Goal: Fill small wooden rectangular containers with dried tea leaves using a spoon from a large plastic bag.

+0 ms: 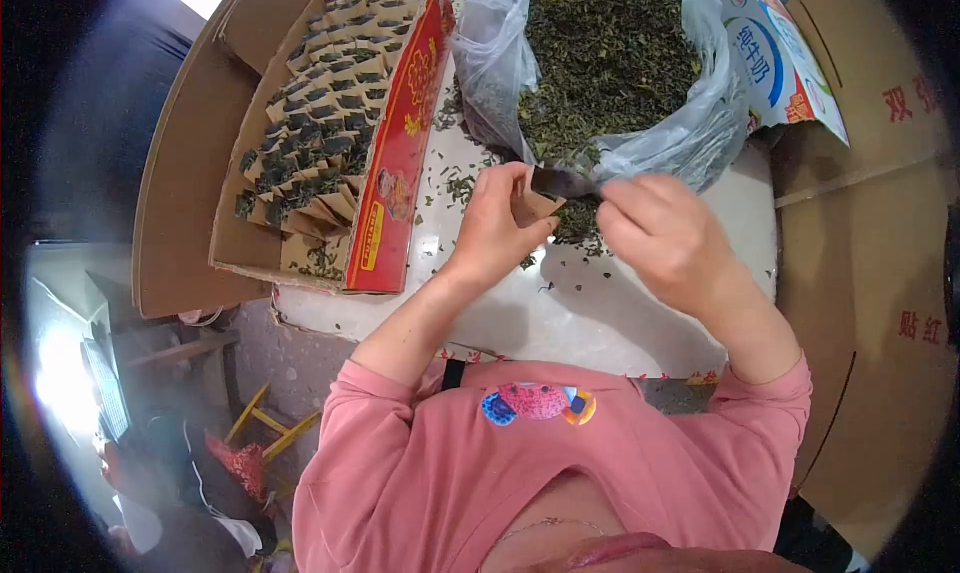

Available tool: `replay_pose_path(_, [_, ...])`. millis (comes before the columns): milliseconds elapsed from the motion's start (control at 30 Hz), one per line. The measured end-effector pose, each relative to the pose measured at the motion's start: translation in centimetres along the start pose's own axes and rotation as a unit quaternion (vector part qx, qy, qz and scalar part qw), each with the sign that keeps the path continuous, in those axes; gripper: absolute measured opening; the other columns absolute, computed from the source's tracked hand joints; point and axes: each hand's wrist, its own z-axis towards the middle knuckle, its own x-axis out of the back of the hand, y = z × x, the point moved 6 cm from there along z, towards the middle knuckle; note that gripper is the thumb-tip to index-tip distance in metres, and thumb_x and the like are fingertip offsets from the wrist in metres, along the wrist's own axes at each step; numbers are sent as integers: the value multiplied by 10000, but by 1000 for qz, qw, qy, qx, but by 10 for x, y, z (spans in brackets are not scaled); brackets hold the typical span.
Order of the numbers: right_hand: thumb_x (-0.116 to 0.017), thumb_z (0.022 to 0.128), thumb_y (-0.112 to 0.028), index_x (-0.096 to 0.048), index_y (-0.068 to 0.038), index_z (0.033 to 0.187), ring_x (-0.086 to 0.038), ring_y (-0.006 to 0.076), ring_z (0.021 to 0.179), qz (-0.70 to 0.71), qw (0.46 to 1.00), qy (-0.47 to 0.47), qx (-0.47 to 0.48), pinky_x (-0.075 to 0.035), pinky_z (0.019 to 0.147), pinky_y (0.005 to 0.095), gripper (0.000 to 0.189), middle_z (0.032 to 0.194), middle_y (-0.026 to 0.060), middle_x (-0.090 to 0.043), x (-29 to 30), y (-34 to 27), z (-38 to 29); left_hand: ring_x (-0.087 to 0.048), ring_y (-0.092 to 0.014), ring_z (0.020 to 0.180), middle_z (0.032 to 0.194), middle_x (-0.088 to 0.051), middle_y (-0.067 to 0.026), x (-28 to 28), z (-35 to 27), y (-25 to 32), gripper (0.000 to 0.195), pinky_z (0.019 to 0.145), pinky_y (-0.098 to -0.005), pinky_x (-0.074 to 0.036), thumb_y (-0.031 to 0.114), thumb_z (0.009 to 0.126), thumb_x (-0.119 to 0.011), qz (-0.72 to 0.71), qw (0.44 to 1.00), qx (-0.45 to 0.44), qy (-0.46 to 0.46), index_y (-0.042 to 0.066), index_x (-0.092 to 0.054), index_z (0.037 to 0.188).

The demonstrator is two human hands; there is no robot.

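Observation:
My left hand [495,224] holds a small brown paper bag [534,204] by its sides, over the near edge of a heap of dried leaves [607,55]. The heap lies in a clear plastic bag [675,153] with its mouth spread wide. My right hand [667,235] grips a dark, flat tool [566,183], perhaps a scoop, whose far end is at the paper bag's mouth. Motion blur hides its exact shape. To the left, a long cardboard box [281,276] holds rows of similar brown paper bags [330,100], upright and packed close, with dark leaves in their tops.
Loose leaf bits lie scattered on the white tabletop [480,318]. A printed milk carton [780,55] and large cardboard boxes [855,273] stand at the right. A cardboard flap [180,175] flanks the left box. Another person [172,468] and a yellow-framed stool [274,423] are at lower left.

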Motion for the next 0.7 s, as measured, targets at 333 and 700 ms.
replay_pose_path(333, [-620,739,105,-622,13,927,-640,339,838,25,989,102,-102,-526,726,397,209,928,169,-654,8,7,-18,-538,-329,1057,1133,-518,-168,18,-15,1,623,908,-369,-464,139,694,-796,23,1000,-9,20,34,-480,1221])
replay_pose_path(700, [-575,916,6,-611,8,979,-569,97,814,346,823,155,-424,-454,769,232,73,907,31,-603,-54,42,-120,-568,-252,1029,1106,-572,-117,134,-64,78,649,885,-345,-464,162,656,-857,32,982,-117,142,40,-528,1202])
